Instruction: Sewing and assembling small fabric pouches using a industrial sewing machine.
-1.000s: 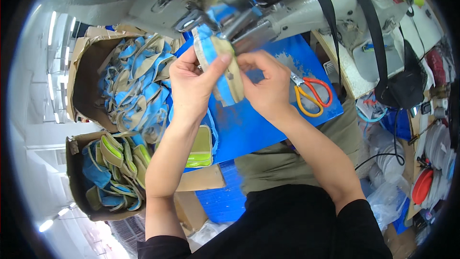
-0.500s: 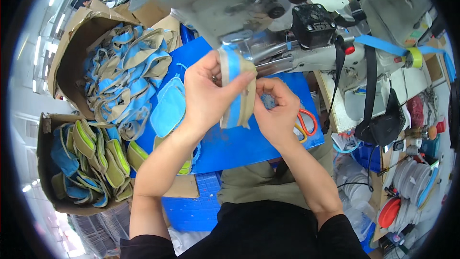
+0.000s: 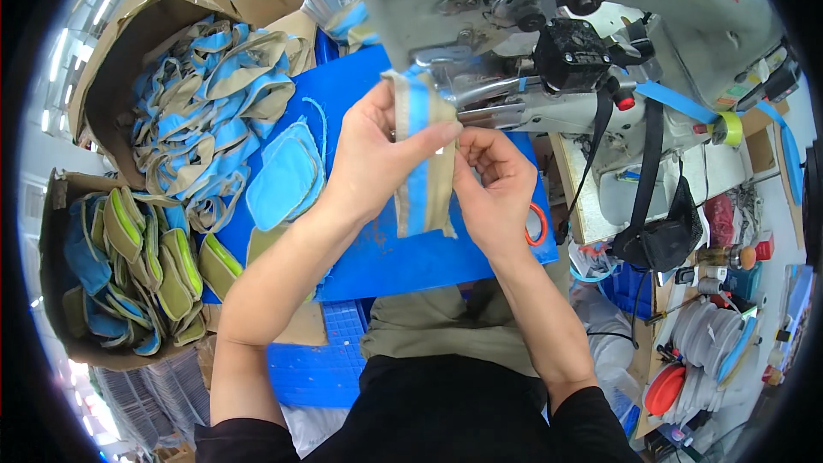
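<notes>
A tan-and-blue fabric strip (image 3: 417, 193) stands nearly upright between a worker's hands, above the blue-topped desk (image 3: 377, 261) and at the near side of a grey sewing machine (image 3: 677, 43), its upper end close beneath the machine's metal parts; whether the two touch cannot be made out. The left hand (image 3: 373, 154) holds the strip in a closed grip, thumb laid across the front and fingers behind. The right hand (image 3: 497, 189) is at the strip's right edge with fingers curled and fingertips drawn close together, though whether that grip pinches the cloth cannot be told. Beside the left forearm, light-blue padded pieces (image 3: 283, 180) lie overlapping on the desk, while a red handle loop (image 3: 538, 225) shows by the right wrist, the rest of it hidden. To the left, an upper cardboard box (image 3: 107, 51) brims with blue-and-tan strips, and a lower cardboard box (image 3: 53, 266) holds padded pieces in olive, lime green and blue. At right, a blue tape (image 3: 677, 103) runs from the machine through a yellow-green ring (image 3: 728, 129), above a black pouch (image 3: 660, 244) on a strap.
</notes>
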A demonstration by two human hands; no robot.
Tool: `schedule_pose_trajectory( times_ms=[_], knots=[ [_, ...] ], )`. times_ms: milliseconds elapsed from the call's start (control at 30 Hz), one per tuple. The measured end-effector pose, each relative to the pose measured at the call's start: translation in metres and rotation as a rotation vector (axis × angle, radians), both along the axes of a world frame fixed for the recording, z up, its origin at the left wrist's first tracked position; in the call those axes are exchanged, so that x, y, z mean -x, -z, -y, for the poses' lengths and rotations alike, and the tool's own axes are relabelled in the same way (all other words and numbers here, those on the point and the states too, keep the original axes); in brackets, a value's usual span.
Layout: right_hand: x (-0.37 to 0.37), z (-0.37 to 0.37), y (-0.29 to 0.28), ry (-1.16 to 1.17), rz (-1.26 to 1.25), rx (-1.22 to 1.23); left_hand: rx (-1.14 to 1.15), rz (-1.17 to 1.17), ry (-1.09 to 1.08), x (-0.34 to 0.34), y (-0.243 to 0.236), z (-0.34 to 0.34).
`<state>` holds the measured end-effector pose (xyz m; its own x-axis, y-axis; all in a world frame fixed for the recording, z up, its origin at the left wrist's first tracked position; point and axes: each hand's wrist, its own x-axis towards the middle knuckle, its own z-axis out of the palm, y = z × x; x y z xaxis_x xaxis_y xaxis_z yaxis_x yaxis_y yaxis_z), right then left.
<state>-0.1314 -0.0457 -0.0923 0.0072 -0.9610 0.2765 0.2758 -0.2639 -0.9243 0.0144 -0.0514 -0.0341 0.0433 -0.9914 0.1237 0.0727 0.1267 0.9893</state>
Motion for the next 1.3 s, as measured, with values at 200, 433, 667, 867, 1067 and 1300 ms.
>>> schedule_pose_trajectory(
  times_ms=[200, 433, 667, 867, 1067, 1300],
  knots=[
    [0.006, 0.0, 0.001, -0.033, -0.008, -0.019, -0.06, -0.012, 0.036, 0.0, -0.003, 0.002],
    [0.012, -0.004, -0.023, -0.146, 0.026, -0.165, -0.106, 0.09, -0.006, -0.002, -0.016, 0.015],
    [0.017, -0.004, -0.024, -0.205, 0.088, -0.189, -0.029, 0.015, 0.02, 0.001, -0.005, 0.005],
    [0.023, -0.006, -0.02, -0.215, 0.075, -0.209, 0.0, 0.023, -0.011, 0.008, -0.005, 0.01],
    [0.023, -0.012, -0.022, -0.287, 0.163, -0.222, 0.005, 0.089, -0.058, 0.002, -0.009, 0.015],
    [0.045, -0.035, -0.036, -0.346, 0.125, -0.296, -0.259, -0.205, 0.01, 0.005, -0.022, -0.024]
  ],
)
